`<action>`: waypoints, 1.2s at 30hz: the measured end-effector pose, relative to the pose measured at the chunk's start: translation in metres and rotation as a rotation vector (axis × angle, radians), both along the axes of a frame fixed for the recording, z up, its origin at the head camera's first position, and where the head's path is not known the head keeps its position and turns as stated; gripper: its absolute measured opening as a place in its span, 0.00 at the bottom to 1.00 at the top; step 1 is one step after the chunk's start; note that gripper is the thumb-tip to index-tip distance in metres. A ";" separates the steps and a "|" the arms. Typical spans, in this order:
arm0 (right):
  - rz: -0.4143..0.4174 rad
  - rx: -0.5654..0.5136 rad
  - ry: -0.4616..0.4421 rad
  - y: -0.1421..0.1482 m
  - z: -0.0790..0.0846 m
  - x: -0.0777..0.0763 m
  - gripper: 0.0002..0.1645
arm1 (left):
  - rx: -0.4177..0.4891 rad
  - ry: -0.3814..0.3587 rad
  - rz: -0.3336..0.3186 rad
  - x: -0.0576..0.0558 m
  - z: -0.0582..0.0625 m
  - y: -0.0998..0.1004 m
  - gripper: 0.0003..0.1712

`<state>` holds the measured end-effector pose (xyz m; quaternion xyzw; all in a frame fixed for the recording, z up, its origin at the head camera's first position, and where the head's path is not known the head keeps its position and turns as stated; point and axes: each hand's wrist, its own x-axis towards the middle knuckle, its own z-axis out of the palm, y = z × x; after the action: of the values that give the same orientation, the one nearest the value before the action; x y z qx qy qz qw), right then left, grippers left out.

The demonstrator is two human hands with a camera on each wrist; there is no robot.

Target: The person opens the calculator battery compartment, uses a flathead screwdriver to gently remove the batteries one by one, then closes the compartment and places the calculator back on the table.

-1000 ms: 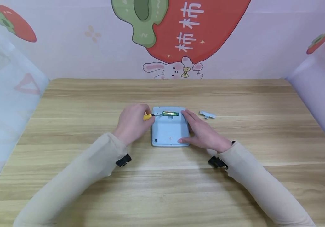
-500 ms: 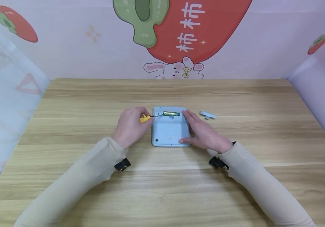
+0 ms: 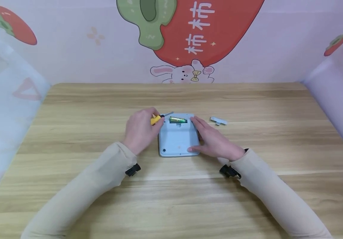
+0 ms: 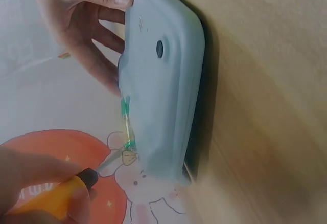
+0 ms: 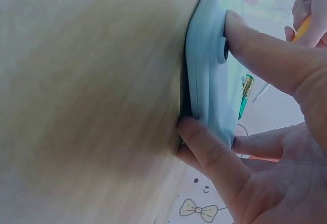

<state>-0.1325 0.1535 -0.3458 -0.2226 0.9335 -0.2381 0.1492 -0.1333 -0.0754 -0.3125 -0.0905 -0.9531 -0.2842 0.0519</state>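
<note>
A flat light-blue device (image 3: 178,141) lies with its back up, the battery compartment uncovered near its far edge. Inside it, a green-and-gold battery (image 3: 178,120) sits slanted, its left end raised. My left hand (image 3: 141,129) holds a small screwdriver (image 3: 156,119) by its yellow handle, off the device's upper left corner. The metal tip points past the battery's left end; in the left wrist view it is close to the battery (image 4: 126,124), contact unclear. My right hand (image 3: 213,139) grips the device's right side, thumb on the back and fingers at the edge (image 5: 204,96).
To the right of the device, a small light-blue battery cover (image 3: 218,120) lies on the wooden table (image 3: 171,205). A printed cloth (image 3: 69,39) with a strawberry-like fruit and a rabbit hangs behind the table's far edge.
The screwdriver tip has moved from the battery's left end up and away toward the device's far edge. The battery now lies more slanted. The device has shifted slightly; my right hand keeps its grip.
</note>
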 end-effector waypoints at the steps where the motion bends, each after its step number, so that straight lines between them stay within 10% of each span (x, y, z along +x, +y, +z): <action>1: -0.002 0.001 0.000 0.001 0.000 0.000 0.61 | -0.004 -0.004 -0.002 0.000 0.002 -0.001 0.13; 15: 0.003 -0.004 0.006 0.002 0.001 0.001 0.61 | -0.146 -0.029 -0.046 0.009 0.019 -0.003 0.12; 36: 0.016 -0.015 0.012 0.002 0.000 0.000 0.60 | -0.189 -0.073 -0.096 0.002 0.011 0.015 0.12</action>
<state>-0.1322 0.1553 -0.3457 -0.2327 0.9307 -0.2425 0.1440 -0.1318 -0.0603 -0.3013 -0.1302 -0.9715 -0.1981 -0.0051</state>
